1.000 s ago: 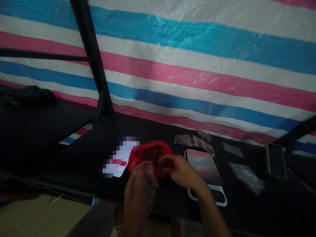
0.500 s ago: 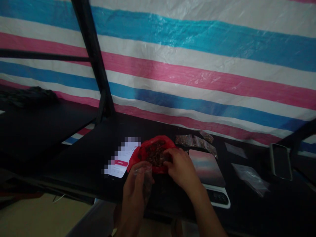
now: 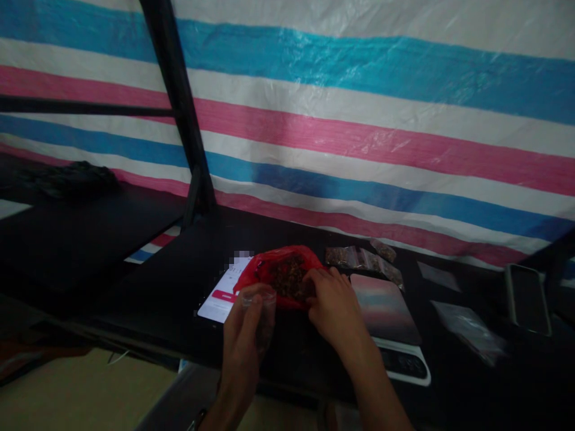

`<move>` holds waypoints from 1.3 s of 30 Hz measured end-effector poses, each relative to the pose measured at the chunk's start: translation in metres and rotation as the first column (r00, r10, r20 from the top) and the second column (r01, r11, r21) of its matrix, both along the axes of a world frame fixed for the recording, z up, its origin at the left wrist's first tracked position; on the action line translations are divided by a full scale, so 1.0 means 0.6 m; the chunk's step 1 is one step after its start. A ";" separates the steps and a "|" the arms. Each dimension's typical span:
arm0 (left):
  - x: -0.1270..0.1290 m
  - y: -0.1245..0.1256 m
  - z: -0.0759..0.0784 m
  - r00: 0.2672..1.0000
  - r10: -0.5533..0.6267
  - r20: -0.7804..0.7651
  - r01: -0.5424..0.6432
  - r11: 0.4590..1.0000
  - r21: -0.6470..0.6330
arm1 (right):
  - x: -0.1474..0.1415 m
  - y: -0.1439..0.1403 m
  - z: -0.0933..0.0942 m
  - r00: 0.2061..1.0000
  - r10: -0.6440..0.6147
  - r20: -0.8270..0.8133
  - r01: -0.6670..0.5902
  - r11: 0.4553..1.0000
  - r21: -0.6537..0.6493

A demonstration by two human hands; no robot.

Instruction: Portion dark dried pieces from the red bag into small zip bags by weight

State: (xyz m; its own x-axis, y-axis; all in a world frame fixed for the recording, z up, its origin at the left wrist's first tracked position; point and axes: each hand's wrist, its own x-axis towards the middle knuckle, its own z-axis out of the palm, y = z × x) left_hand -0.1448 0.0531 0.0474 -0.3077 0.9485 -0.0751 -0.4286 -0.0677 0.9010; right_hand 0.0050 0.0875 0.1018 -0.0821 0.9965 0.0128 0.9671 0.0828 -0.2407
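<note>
Nearest the camera, two bare hands rise over the front edge of a black, matte worktop [image 3: 148, 293]. The left hand [image 3: 245, 335] has its fingers curled around one small clear plastic bag [image 3: 263, 314], thin and crinkled, pinched upright at its open mouth. The right hand [image 3: 335, 305] lies just beside it with fingers bent down into one red plastic bag [image 3: 269, 272] — glossy, crumpled, its mouth spread wide around a heap of dark brown, lumpy bits [image 3: 290, 276]; whether the fingertips pinch any of them cannot be told. That red bag sits on the worktop directly beyond both hands, touching the right one.

Left of the red bag and partly under it lies one white card with a red mark [image 3: 220, 296], flat and smooth. Right of the right hand stands one flat digital scale [image 3: 386, 305] with a smooth, shiny square plate and a white rim at its near end. Further right lies one limp stack of empty clear bags [image 3: 467, 326], and past it one dark phone in a pale case [image 3: 527, 291], rectangular with rounded corners.

Behind the scale lie about three small filled clear bags [image 3: 359, 258], brown inside, overlapping in a row, with one flat clear bag [image 3: 438, 276] lying apart to their right. One black metal post [image 3: 179, 108] stands at the worktop's back — and behind everything hangs one woven plastic tarp [image 3: 359, 120] in blue, white and pink stripes, wrinkled and faintly shiny.
</note>
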 end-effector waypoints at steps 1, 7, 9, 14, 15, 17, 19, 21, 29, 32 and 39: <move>0.001 0.003 0.000 1.000 -0.013 -0.007 0.013 1.000 0.014 | -0.002 -0.001 0.002 1.000 -0.004 0.006 0.004 1.000 -0.005; 0.011 0.014 -0.001 0.999 -0.041 -0.029 0.043 0.994 0.102 | -0.002 -0.005 0.008 0.995 -0.069 0.070 0.070 0.997 -0.017; 0.016 0.013 0.006 0.997 -0.053 -0.049 0.058 0.992 0.114 | 0.005 -0.005 0.008 0.992 -0.094 0.087 0.096 0.995 -0.020; 0.020 0.005 0.027 0.981 -0.055 -0.186 0.082 0.987 0.141 | 0.029 -0.012 0.013 0.984 -0.131 0.121 0.137 0.990 -0.036; 0.019 0.004 0.027 0.973 -0.063 -0.222 0.098 0.984 0.151 | 0.034 -0.013 0.015 0.982 -0.135 0.130 0.141 0.989 -0.040; 0.018 0.003 0.024 0.956 -0.067 -0.284 0.115 0.981 0.156 | 0.040 -0.015 0.016 0.981 -0.138 0.137 0.145 0.989 -0.042; 0.016 0.005 0.020 0.950 -0.056 -0.308 0.103 0.985 0.137 | 0.042 -0.013 0.014 0.986 -0.122 0.115 0.126 0.992 -0.027; 0.017 0.010 0.017 0.955 -0.046 -0.292 0.083 0.990 0.115 | 0.040 -0.009 0.008 0.993 -0.089 0.075 0.089 0.996 0.007; 0.028 0.034 0.007 0.984 -0.137 -0.115 0.153 0.978 0.142 | 0.028 0.003 -0.018 0.999 0.001 -0.032 0.000 0.998 0.055; 0.031 0.037 0.003 0.994 -0.093 -0.059 0.101 0.983 0.154 | 0.029 0.005 -0.027 0.994 0.061 -0.089 -0.055 0.996 0.068; 0.021 0.032 0.016 0.994 -0.114 -0.003 0.113 0.983 0.142 | 0.022 0.005 -0.017 0.999 0.027 0.038 -0.028 0.999 0.029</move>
State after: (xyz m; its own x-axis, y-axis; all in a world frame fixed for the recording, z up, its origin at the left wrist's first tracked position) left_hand -0.1320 0.0721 0.0569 -0.1976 0.9784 0.0615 -0.4451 -0.1454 0.8836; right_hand 0.0183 0.0903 0.0916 -0.1102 0.9932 0.0386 0.9727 0.1157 -0.2010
